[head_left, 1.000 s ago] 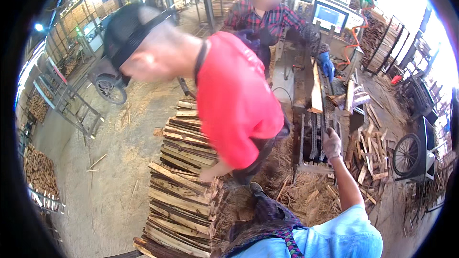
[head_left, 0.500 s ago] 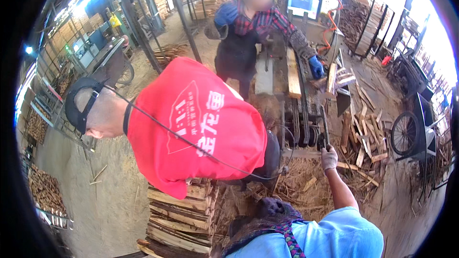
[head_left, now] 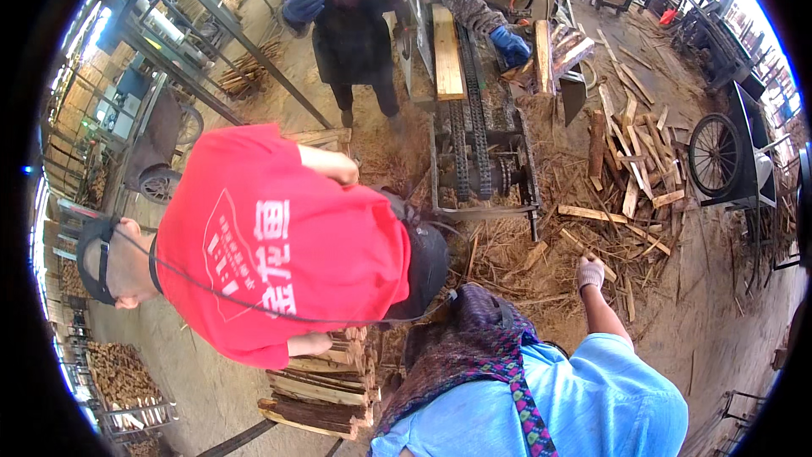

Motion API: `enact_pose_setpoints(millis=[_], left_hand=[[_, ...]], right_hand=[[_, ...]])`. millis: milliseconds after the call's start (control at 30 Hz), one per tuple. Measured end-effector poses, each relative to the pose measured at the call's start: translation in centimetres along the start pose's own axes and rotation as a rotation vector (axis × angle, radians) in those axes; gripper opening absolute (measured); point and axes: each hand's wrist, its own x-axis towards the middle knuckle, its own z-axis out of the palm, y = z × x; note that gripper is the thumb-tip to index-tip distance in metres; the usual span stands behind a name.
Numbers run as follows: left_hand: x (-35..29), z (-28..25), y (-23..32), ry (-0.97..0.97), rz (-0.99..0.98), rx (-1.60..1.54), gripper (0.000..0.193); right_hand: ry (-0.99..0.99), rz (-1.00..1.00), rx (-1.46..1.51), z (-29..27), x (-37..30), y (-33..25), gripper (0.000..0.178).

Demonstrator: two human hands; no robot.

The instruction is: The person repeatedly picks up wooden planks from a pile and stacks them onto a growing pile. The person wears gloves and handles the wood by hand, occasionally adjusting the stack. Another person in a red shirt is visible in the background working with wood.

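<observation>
My right arm, in a blue short sleeve, reaches forward from the lower right. My right hand [head_left: 590, 272] wears a pale knitted glove and is right of the conveyor's near end, above wood-littered ground. A thin wood strip [head_left: 578, 242] lies in line with its fingertips; whether the fingers touch or grip it is too small to tell. My left hand is out of sight, below my patterned apron [head_left: 474, 334]. The chain conveyor [head_left: 474, 148] runs away from me, with a sawn board [head_left: 448, 55] lying along its far left part.
A co-worker in a red shirt [head_left: 279, 245] bends over a stack of wood strips [head_left: 321, 385] at left. Across the conveyor, a person's blue-gloved hand [head_left: 510, 46] rests by wood pieces [head_left: 543, 59]. Scrap wood [head_left: 634, 148] and a wheeled cart [head_left: 719, 156] stand right.
My view has tilted down and shifted. My right hand has come away from the conveyor's near end, to its right. The red-shirted co-worker has turned, and a bare arm now shows.
</observation>
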Motion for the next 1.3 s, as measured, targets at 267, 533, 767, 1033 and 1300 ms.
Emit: enact_pose_setpoints(millis=[267, 533, 767, 1033, 1300], left_hand=[[-4.6, 3.7, -3.7, 0.018, -0.1, 0.103, 0.041], [-6.6, 5.3, -10.2, 0.032, -0.213, 0.232, 0.042], [-5.4, 6.1, -12.0, 0.086, -0.176, 0.098, 0.042], [-8.5, 7.3, -18.3, 0.131, -0.239, -0.018, 0.043], [-14.3, 8.6, -27.5, 0.192, -0.404, -0.058, 0.043]], right_hand=[[-0.432, -0.091, -0.209, 2.9, -0.2, 3.5, 0.053], [-0.74, -0.453, 0.016, 2.3, -2.9, -4.8, 0.042], [-0.778, -0.461, -0.291, 1.1, -4.8, -2.4, 0.047], [-0.908, -0.461, -0.43, 7.6, -2.6, 2.5, 0.063], [-0.925, -0.769, -0.522, 8.5, -3.8, 3.1, 0.032]])
